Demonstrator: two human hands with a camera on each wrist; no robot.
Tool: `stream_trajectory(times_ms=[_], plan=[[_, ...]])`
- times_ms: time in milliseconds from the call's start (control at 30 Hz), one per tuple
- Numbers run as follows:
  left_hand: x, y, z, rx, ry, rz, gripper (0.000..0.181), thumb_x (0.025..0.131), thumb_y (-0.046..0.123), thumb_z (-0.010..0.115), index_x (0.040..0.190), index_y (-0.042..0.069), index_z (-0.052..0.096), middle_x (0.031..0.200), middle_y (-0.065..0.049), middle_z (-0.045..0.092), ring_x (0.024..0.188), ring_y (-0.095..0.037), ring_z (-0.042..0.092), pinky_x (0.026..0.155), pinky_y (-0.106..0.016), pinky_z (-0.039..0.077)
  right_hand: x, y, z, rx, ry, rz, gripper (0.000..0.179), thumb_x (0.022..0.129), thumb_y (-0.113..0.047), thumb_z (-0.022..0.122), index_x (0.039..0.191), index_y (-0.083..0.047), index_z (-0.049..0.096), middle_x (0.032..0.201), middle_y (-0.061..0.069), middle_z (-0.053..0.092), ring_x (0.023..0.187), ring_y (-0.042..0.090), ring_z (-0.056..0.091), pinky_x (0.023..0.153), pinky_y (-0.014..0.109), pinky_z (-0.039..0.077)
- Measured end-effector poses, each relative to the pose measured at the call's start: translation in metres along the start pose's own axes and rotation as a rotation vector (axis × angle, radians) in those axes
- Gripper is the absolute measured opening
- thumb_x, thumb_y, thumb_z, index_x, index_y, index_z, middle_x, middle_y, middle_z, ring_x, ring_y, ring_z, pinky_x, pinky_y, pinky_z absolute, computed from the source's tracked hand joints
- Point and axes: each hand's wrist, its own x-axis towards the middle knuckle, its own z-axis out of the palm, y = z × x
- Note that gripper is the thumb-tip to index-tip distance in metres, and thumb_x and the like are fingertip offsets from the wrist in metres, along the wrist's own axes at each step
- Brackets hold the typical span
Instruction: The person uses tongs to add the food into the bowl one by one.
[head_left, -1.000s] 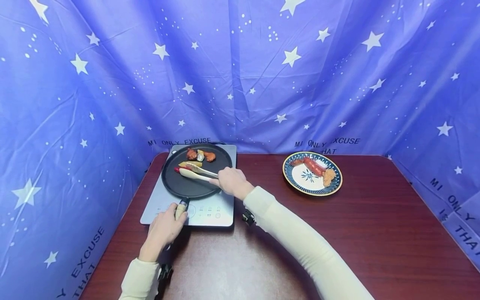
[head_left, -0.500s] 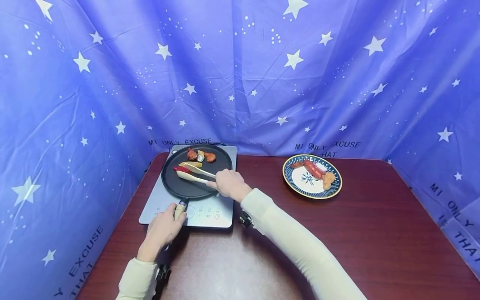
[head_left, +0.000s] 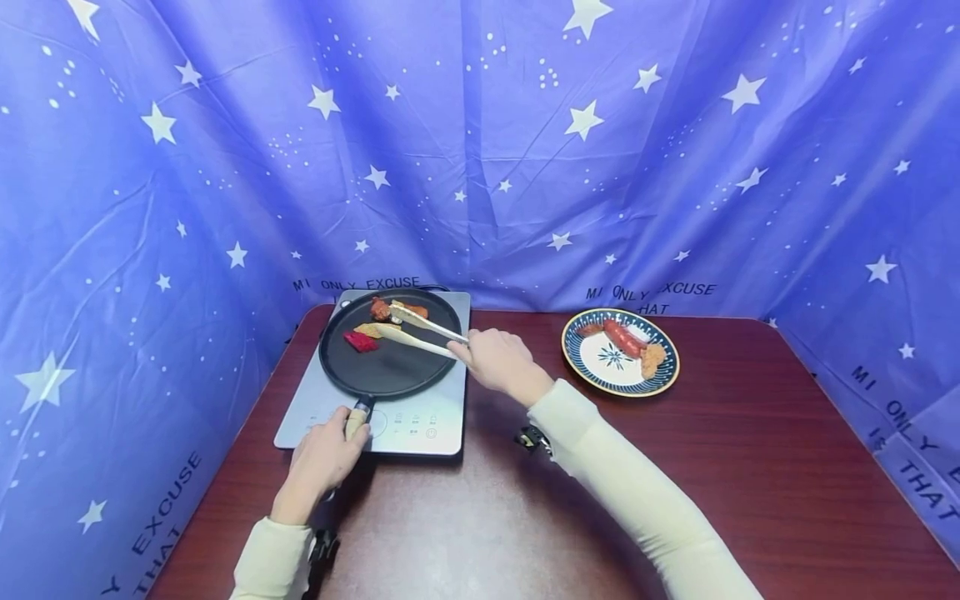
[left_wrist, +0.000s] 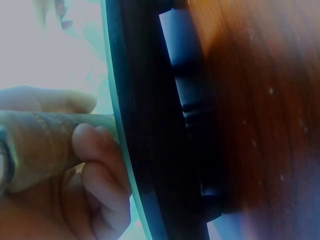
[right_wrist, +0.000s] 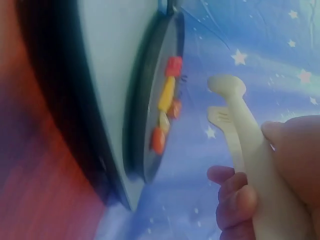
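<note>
The cream tongs (head_left: 420, 343), tips parted and clear of the pan in the right wrist view, have moved right and farther off, uncovering the red piece (head_left: 361, 342) on the left of the black pan (head_left: 393, 377). The right hand (head_left: 498, 360) grips them, shifted right too, while the left hand (head_left: 322, 457) keeps hold of the pan's near handle (head_left: 356, 422).

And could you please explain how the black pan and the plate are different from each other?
The pan is plain black inside, while the plate has a white centre and a dark blue patterned border.
The pan has a handle, gripped by the left hand; the plate shows no handle and no hand touches it.
The pan sits on the cooktop, the plate on the table.
Both are round and hold food.
</note>
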Motion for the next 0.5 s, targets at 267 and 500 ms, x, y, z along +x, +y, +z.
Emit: stream_trajectory(times_ms=[267, 500], plan=[[-0.001, 0.000, 0.001, -0.004, -0.008, -0.009, 0.044, 0.090, 0.037, 0.053, 0.119, 0.004, 0.052, 0.073, -0.011, 0.056, 0.065, -0.027, 0.054, 0.056, -0.039, 0.039, -0.024, 0.047, -0.013, -0.018, 0.053, 0.028, 0.043, 0.098, -0.045, 0.042, 0.073, -0.012, 0.051, 0.059, 0.005, 0.049, 0.054, 0.027, 0.054, 0.053, 0.044, 0.043], [0.000, 0.000, 0.001, -0.003, -0.003, -0.002, 0.043, 0.090, 0.037, 0.053, 0.118, 0.004, 0.052, 0.072, -0.011, 0.056, 0.064, -0.027, 0.054, 0.055, -0.039, 0.038, -0.044, 0.096, -0.015, -0.016, 0.102, 0.071, 0.038, 0.100, -0.032, 0.037, 0.074, -0.007, 0.051, 0.059, 0.007, 0.048, 0.054, 0.030, 0.054, 0.052, 0.047, 0.043]])
